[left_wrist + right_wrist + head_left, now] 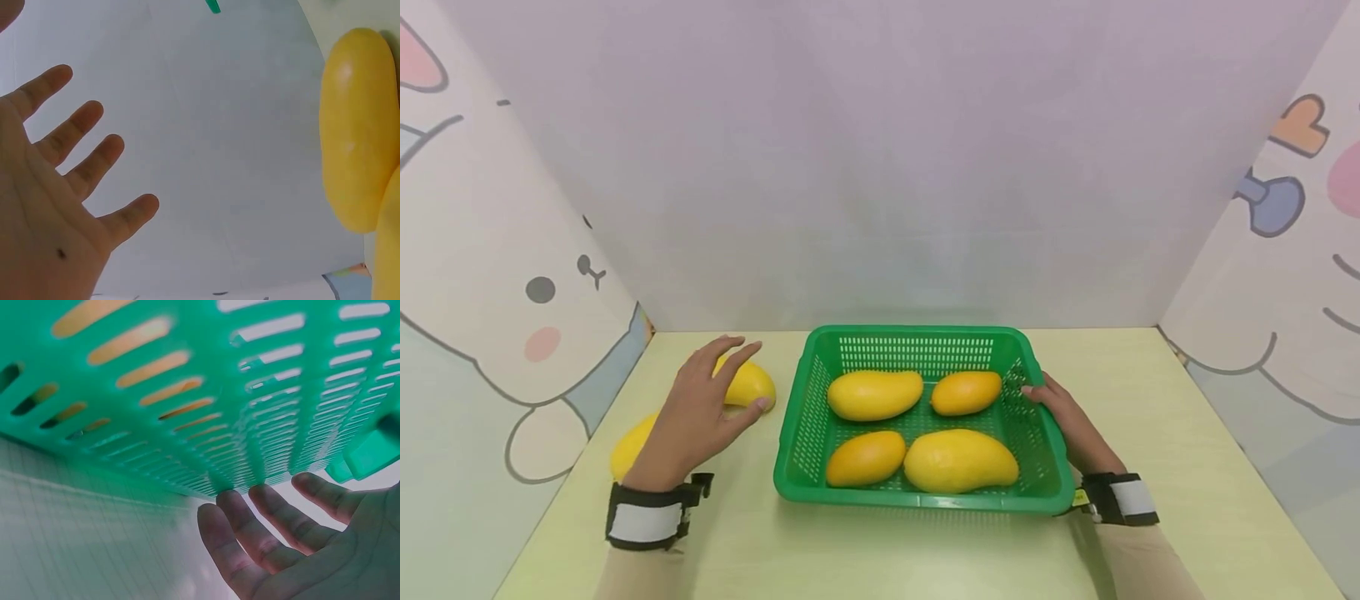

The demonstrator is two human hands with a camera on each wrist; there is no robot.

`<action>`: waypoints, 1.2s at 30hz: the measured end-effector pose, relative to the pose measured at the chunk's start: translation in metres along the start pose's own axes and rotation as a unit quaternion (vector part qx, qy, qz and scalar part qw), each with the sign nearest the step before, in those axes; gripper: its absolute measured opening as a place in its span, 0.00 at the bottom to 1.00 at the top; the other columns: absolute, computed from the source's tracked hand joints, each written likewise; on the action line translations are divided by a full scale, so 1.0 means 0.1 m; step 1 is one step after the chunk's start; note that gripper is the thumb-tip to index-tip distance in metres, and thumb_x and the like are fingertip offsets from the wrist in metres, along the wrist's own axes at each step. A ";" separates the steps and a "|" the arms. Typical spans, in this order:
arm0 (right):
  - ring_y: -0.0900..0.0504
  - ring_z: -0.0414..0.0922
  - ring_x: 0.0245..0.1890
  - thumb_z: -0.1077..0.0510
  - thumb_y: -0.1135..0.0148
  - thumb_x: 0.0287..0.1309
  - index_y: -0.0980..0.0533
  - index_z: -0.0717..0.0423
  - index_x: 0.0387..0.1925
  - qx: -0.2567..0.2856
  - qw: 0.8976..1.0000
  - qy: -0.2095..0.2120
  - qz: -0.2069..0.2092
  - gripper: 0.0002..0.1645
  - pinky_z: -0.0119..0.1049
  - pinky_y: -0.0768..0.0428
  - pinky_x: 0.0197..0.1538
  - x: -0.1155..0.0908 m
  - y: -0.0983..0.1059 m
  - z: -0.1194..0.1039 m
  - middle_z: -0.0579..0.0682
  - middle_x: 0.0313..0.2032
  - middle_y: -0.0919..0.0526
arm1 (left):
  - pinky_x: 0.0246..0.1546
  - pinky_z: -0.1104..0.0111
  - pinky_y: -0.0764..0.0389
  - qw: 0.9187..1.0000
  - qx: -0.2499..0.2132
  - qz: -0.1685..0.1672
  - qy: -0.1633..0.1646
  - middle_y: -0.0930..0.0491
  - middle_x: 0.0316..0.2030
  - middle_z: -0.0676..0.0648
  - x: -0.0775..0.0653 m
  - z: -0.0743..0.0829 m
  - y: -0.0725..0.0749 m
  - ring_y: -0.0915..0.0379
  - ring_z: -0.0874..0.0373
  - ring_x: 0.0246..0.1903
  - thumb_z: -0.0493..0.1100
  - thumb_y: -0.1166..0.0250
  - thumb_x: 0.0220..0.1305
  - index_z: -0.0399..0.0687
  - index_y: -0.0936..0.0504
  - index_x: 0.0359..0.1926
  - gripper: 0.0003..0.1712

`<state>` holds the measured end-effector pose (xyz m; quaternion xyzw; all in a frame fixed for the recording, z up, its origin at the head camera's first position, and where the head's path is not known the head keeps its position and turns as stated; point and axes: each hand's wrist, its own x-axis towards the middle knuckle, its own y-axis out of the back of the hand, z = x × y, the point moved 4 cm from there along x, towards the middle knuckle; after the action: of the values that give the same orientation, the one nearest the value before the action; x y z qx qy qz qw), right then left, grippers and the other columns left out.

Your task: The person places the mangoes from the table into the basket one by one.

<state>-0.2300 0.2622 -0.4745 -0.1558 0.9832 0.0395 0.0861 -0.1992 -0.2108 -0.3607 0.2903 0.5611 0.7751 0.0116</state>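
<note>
A green plastic basket [925, 500] stands on the table with several mangoes in it. Two are yellow, a smooth mango [875, 395] at the back left and a larger mango [961, 461] at the front right; two smaller ones are orange, a mango [966, 392] and another mango [866, 458]. My right hand [1071, 421] grips the basket's right rim, thumb inside; its fingers [269, 500] touch the slotted outer wall. My left hand [700, 408], fingers spread and holding nothing, hovers left of the basket over two yellow mangoes. It partly hides the farther mango [751, 385] and the nearer mango [632, 446].
The pale table [925, 558] meets a plain backdrop [880, 167] behind the basket. Cartoon-printed panels, a left panel [490, 250] and a right panel [1247, 292], border the table's sides.
</note>
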 end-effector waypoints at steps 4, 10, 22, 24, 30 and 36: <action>0.23 0.57 0.47 0.44 0.59 0.69 0.56 0.46 0.73 0.001 1.000 0.005 0.000 0.36 0.49 0.21 0.44 0.01 -0.01 0.00 0.69 0.56 0.34 | 0.53 0.43 0.37 0.999 0.009 -0.025 0.043 0.38 0.63 0.41 -0.09 -0.21 0.04 0.43 0.41 0.60 0.57 0.35 0.54 0.55 0.36 0.67 0.40; 0.24 0.58 0.49 0.44 0.59 0.68 0.56 0.46 0.73 0.001 1.000 0.010 -0.001 0.37 0.51 0.22 0.45 0.01 -0.02 -0.01 0.67 0.57 0.34 | 0.49 0.38 0.37 0.992 0.015 -0.062 0.107 0.39 0.61 0.35 -0.26 -0.59 0.05 0.43 0.34 0.57 0.62 0.34 0.52 0.51 0.37 0.66 0.45; 0.24 0.59 0.47 0.44 0.59 0.69 0.55 0.48 0.72 0.001 1.000 0.015 -0.002 0.36 0.51 0.21 0.44 0.02 0.00 0.00 0.70 0.56 0.35 | 0.50 0.35 0.43 0.983 -0.011 -0.098 0.153 0.41 0.60 0.28 -0.41 -0.95 -0.02 0.46 0.29 0.57 0.63 0.35 0.52 0.44 0.39 0.67 0.48; 0.23 0.60 0.47 0.45 0.59 0.69 0.55 0.48 0.72 0.003 1.000 0.017 -0.005 0.35 0.51 0.21 0.44 0.03 -0.01 0.00 0.70 0.56 0.35 | 0.51 0.35 0.43 0.981 -0.017 -0.108 0.160 0.42 0.60 0.27 -0.44 -1.00 -0.04 0.47 0.28 0.57 0.64 0.36 0.53 0.43 0.41 0.67 0.48; 0.24 0.61 0.48 0.45 0.60 0.69 0.55 0.46 0.72 0.005 1.000 0.016 -0.009 0.35 0.51 0.22 0.44 0.02 -0.01 0.01 0.69 0.57 0.35 | 0.51 0.34 0.43 0.974 -0.030 -0.138 0.180 0.44 0.60 0.25 -0.52 -1.10 -0.10 0.48 0.27 0.57 0.65 0.38 0.54 0.41 0.43 0.68 0.50; 0.24 0.61 0.47 0.46 0.61 0.70 0.55 0.48 0.72 0.005 1.000 0.028 -0.013 0.35 0.52 0.21 0.44 0.00 -0.01 0.00 0.71 0.56 0.35 | 0.52 0.35 0.42 0.969 -0.036 -0.156 0.189 0.46 0.61 0.23 -0.54 -1.15 -0.14 0.48 0.27 0.57 0.66 0.39 0.54 0.39 0.43 0.68 0.51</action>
<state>-0.2298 0.2608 -0.4750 -0.1693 0.9833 0.0292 0.0600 -0.2122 -0.3233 -0.4196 0.0469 0.5628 0.8245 0.0365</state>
